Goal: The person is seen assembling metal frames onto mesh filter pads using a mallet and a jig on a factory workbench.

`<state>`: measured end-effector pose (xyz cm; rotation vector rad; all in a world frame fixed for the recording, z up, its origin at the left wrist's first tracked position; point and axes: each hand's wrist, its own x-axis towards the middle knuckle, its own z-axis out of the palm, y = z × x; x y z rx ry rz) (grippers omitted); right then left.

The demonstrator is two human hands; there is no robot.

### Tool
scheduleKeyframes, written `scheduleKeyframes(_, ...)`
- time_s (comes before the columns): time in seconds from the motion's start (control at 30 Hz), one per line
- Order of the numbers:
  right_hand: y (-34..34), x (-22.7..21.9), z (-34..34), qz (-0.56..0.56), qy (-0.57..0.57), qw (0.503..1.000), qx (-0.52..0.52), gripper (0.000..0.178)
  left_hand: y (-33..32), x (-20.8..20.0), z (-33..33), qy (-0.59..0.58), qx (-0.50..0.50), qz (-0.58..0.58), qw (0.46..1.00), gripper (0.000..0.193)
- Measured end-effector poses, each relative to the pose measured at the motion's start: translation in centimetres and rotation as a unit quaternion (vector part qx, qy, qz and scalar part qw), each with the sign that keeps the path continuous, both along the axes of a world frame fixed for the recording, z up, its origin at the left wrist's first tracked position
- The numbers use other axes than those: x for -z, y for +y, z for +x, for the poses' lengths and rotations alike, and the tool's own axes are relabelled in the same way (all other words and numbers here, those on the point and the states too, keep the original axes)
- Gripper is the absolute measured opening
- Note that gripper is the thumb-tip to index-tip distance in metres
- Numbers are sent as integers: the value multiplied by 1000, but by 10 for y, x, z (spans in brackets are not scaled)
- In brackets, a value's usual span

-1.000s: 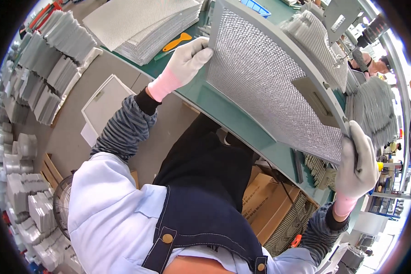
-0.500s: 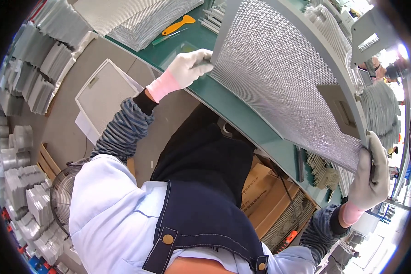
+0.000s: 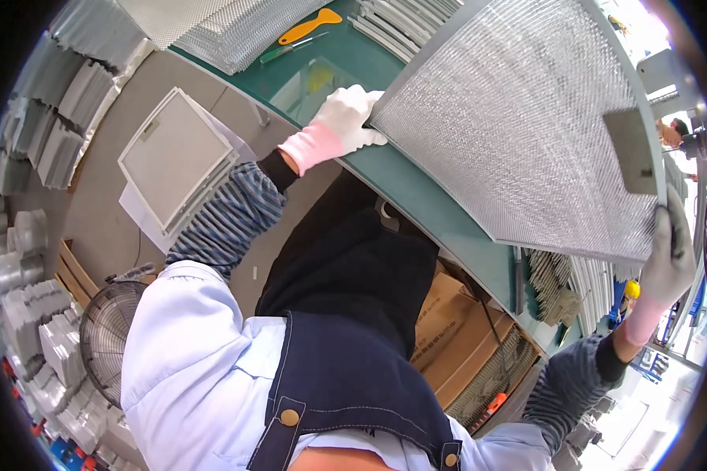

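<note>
A large framed metal mesh filter panel (image 3: 511, 133) is held tilted over the green worktable (image 3: 456, 212), with its silvery mesh facing me. My left hand (image 3: 349, 119), in a white glove with a pink cuff, grips the panel's near left corner. At the opposite end, my right hand (image 3: 669, 255) closes around the panel's right corner, fingers partly behind the frame. A grey plate with a slot (image 3: 632, 151) sits on the mesh close to the right edge.
Stacked mesh sheets (image 3: 236, 39), a yellow scraper (image 3: 310, 27) and a green-handled tool (image 3: 291, 49) lie at the table's far left. Frame strips (image 3: 401, 27) are behind the panel. A pile of framed panels (image 3: 173, 161), a fan (image 3: 110, 337) and a cardboard box (image 3: 463, 330) stand below table height.
The panel has turned so its mesh faces me more squarely. My right hand has moved right and slightly up with its corner; my left hand has shifted a little right.
</note>
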<state>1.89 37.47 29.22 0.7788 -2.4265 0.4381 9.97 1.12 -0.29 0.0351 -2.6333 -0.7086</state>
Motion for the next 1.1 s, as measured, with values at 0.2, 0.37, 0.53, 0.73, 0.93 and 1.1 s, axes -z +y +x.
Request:
scheduleKeyframes(0.2, 35, -12, -86, 130, -34, 990, -42, 30, -9, -40, 50, -146, 176, 377, 897, 35)
scheduleKeyframes(0.37, 42, 76, -92, 56, -254, 965, -29, 29, -8, -36, 106, -253, 119, 564, 777, 35)
scheduleKeyframes(0.53, 62, 175, -82, -1, -393, 920, -5, 28, 6, -18, 141, -210, 58, 645, 732, 56)
scheduleKeyframes(0.73, 57, 197, -39, -40, -441, 896, 36, 27, 48, -8, 170, -159, -28, 691, 705, 98)
scheduleKeyframes(0.93, 47, 145, 12, -5, -348, 935, 74, 27, 66, 4, 187, -167, -80, 652, 735, 96)
scheduleKeyframes(1.1, 47, 80, 51, 58, -210, 970, 111, 30, 61, -1, 195, -155, -63, 666, 727, 93)
